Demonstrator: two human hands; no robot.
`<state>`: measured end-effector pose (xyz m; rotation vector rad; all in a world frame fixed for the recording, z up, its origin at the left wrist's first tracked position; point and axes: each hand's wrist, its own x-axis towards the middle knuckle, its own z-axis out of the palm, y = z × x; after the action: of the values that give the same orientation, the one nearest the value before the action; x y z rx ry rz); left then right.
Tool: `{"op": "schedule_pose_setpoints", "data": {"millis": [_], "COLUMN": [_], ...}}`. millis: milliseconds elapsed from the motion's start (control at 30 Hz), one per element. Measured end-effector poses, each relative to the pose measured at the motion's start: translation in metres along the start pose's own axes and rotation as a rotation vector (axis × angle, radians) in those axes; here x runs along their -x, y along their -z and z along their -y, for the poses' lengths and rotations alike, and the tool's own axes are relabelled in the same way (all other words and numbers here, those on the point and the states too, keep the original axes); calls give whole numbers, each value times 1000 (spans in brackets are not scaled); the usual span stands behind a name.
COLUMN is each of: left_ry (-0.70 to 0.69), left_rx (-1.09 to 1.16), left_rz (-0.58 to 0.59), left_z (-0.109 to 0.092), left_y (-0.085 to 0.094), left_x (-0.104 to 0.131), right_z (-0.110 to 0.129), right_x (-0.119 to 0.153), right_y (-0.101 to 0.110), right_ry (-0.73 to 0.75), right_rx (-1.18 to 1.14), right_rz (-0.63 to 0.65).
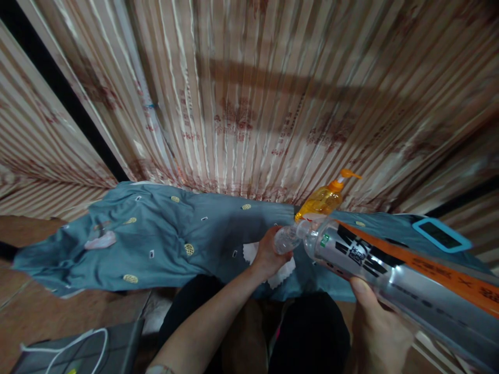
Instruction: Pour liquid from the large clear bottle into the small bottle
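Note:
A large bottle (pixel 374 265) with a silver and orange label is tilted, its neck pointing left and down. My right hand (pixel 380 327) grips it from below, thumb along its side. Its mouth meets the top of a small clear container (pixel 286 239), around which the fingers of my left hand (pixel 267 257) are wrapped. Under my left hand lies a white paper piece (pixel 283 275) with scalloped edges. Just behind the bottle neck stands an orange pump bottle (pixel 319 200) holding yellow-orange liquid.
A blue-green patterned cloth (pixel 163 223) covers the long surface. On it are a pale pink item (pixel 100 240) at left and a light-blue framed device (pixel 442 235) at right. Striped curtains (pixel 241 104) hang behind. A white cable (pixel 78 340) lies lower left.

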<state>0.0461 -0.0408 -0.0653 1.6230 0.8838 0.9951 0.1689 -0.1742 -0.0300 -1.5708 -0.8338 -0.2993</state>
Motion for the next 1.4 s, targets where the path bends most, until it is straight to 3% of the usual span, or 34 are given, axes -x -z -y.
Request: {"op": "schedule_pose_setpoints", "data": {"millis": [533, 1133, 1400], "left_ry": [-7, -9, -24], "left_rx": [-37, -48, -73], "left_rz": [-3, -11, -10], "left_z": [0, 1, 1], "left_y": [0, -1, -1], "left_x": [-1, -1, -1], "right_z": [-7, -3, -9], "right_x": [-3, -2, 0], "right_y": [5, -6, -2], "right_ry": [4, 29, 21], "right_rx": [-15, -55, 4], "right_rz": [82, -8, 25]}}
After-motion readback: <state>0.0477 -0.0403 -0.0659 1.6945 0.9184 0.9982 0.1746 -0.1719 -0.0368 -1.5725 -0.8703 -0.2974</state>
